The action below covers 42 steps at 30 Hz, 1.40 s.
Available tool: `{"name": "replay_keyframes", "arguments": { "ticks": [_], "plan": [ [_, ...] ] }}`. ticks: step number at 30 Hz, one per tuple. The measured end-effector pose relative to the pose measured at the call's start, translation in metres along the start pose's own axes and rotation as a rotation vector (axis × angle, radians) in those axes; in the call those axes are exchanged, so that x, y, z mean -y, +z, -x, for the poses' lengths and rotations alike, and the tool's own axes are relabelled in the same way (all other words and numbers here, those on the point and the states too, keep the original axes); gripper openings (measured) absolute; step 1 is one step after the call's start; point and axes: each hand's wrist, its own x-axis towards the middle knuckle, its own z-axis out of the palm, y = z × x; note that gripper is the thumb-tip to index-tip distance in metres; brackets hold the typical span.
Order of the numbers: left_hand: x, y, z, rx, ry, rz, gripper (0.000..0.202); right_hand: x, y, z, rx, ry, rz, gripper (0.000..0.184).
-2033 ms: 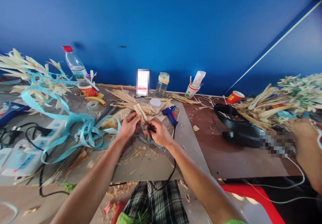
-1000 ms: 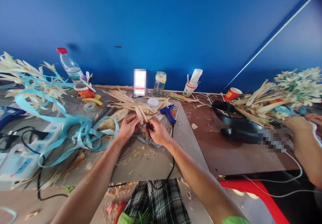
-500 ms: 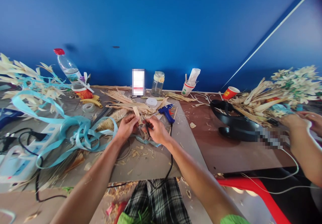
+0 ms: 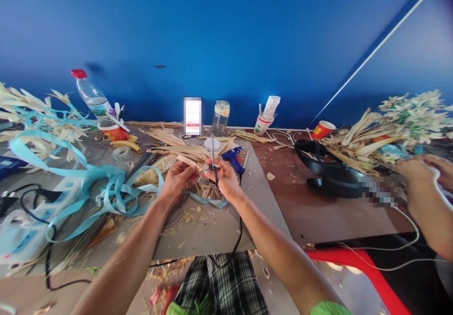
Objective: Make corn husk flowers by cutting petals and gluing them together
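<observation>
Between the fingers of my left hand (image 4: 179, 178) is a pale strip of dried husk (image 4: 187, 161), its end pointing to the upper left. My right hand (image 4: 225, 178) is closed round a pair of scissors (image 4: 213, 168), whose blades point up and away from me. The two hands are close together, with the scissors just right of the strip. Beneath them lie husk scraps and part of a light blue ribbon (image 4: 116, 183). Past my fingers, dried husks (image 4: 177, 147) are heaped beside a round white lid (image 4: 212, 144). A blue glue gun (image 4: 234, 159) rests right of my right hand.
On the left are a power strip (image 4: 60, 206), a leaning bottle (image 4: 88, 93) and husk flowers (image 4: 42, 116). Along the wall stand a glass jar (image 4: 221, 119) and a paper cup (image 4: 262, 124). A black headband-like device (image 4: 332, 178) and another person's hands (image 4: 417, 173) are at right.
My left hand has turned the husk strip from nearly upright to slanting left. The scissors in my right hand have swung away from the strip, blades now pointing up.
</observation>
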Motion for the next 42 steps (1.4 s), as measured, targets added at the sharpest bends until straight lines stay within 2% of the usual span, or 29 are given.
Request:
{"name": "replay_keyframes", "arguments": {
  "ticks": [6, 11, 15, 20, 25, 29, 33, 42],
  "plan": [
    [-0.001, 0.005, 0.002, 0.021, -0.025, 0.001, 0.022, 0.0, 0.0, 0.0, -0.056, -0.093, 0.08, 0.038],
    [0.0, 0.003, 0.0, -0.046, -0.004, 0.178, 0.019, 0.004, -0.001, 0.004, 0.0, -0.041, 0.165, 0.036],
    [-0.003, 0.001, -0.001, -0.107, 0.014, 0.303, 0.016, 0.0, 0.002, 0.006, 0.053, -0.219, 0.438, 0.031],
    [-0.006, 0.002, 0.0, -0.106, 0.006, 0.36, 0.014, -0.005, 0.004, 0.008, 0.142, -0.401, 0.717, 0.023],
    [-0.003, 0.002, -0.002, -0.142, -0.011, 0.437, 0.014, -0.007, 0.003, 0.009, 0.131, -0.441, 0.807, 0.026],
    [-0.002, 0.002, -0.003, -0.109, -0.012, 0.482, 0.015, -0.009, 0.004, 0.009, 0.137, -0.431, 0.901, 0.027],
    [-0.004, 0.006, 0.0, -0.118, -0.043, 0.469, 0.016, -0.012, 0.005, 0.008, 0.111, -0.45, 0.928, 0.027],
    [-0.004, 0.009, 0.002, -0.054, -0.052, 0.381, 0.017, -0.008, 0.006, 0.01, 0.089, -0.416, 0.812, 0.024]
  ]
}}
